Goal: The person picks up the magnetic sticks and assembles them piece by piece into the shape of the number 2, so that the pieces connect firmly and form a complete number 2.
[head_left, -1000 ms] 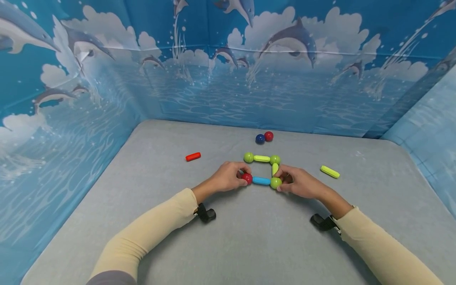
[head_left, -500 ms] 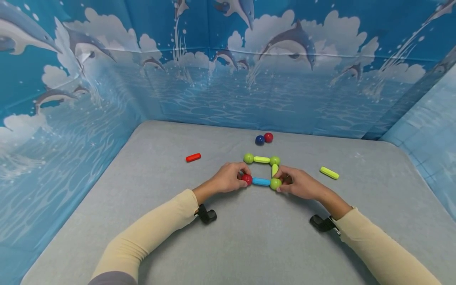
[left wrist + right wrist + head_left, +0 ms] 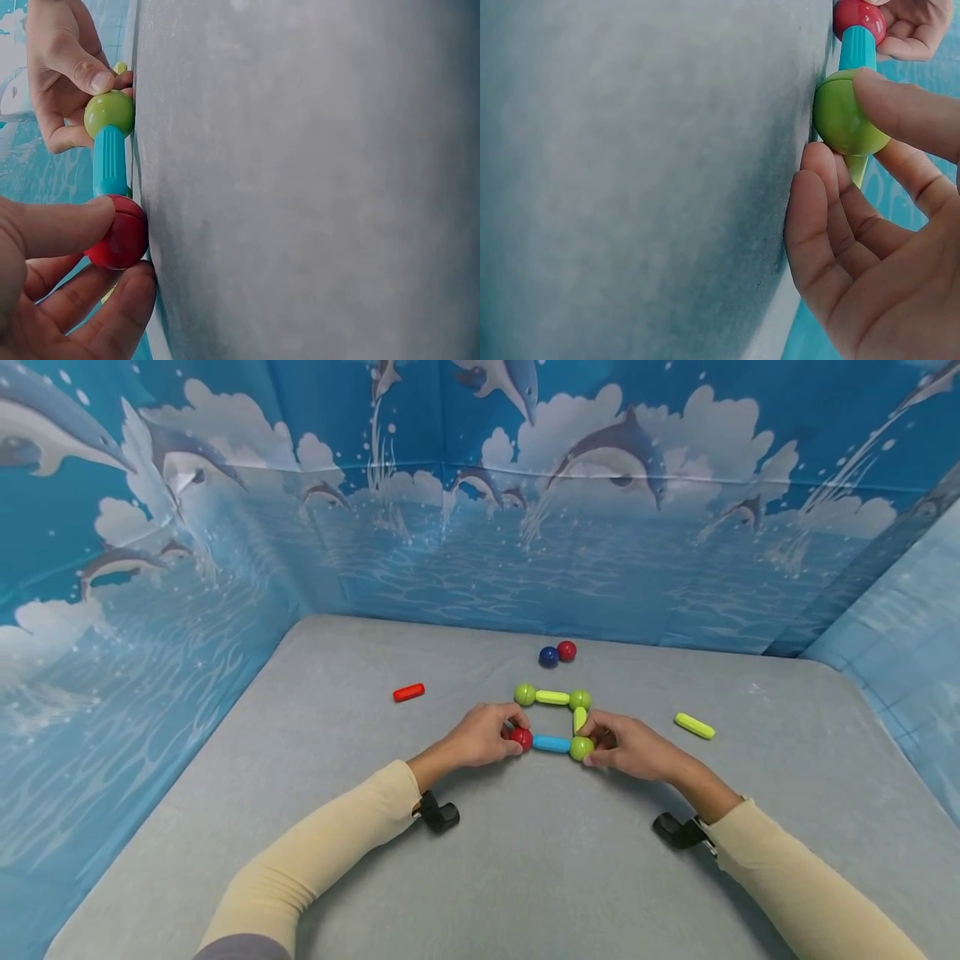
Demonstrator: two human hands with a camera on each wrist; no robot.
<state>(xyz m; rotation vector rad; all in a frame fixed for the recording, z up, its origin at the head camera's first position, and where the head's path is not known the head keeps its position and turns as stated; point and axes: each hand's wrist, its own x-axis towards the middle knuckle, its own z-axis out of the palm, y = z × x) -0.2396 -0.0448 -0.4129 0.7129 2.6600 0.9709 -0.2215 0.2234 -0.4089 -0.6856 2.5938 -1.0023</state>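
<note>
My left hand (image 3: 487, 733) pinches a red ball (image 3: 126, 238) between thumb and fingers, low at the table surface. From that ball a blue rod (image 3: 552, 743) runs to a green ball (image 3: 847, 112), which my right hand (image 3: 628, 743) grips with the thumb on top. A yellow-green rod (image 3: 580, 720), partly behind the right fingers, leads from this ball to a far green ball (image 3: 580, 699). Another yellow-green rod (image 3: 552, 697) joins it to a green ball (image 3: 525, 694) at the back left. Together the pieces form three sides of a square, with the left side unjoined.
A loose red rod (image 3: 408, 692) lies to the left on the grey table (image 3: 517, 877), and a loose yellow-green rod (image 3: 694, 726) to the right. Behind the joined pieces sit a dark blue ball (image 3: 549, 657) and a red ball (image 3: 567, 650). A dolphin-print curtain (image 3: 480, 560) encloses the table.
</note>
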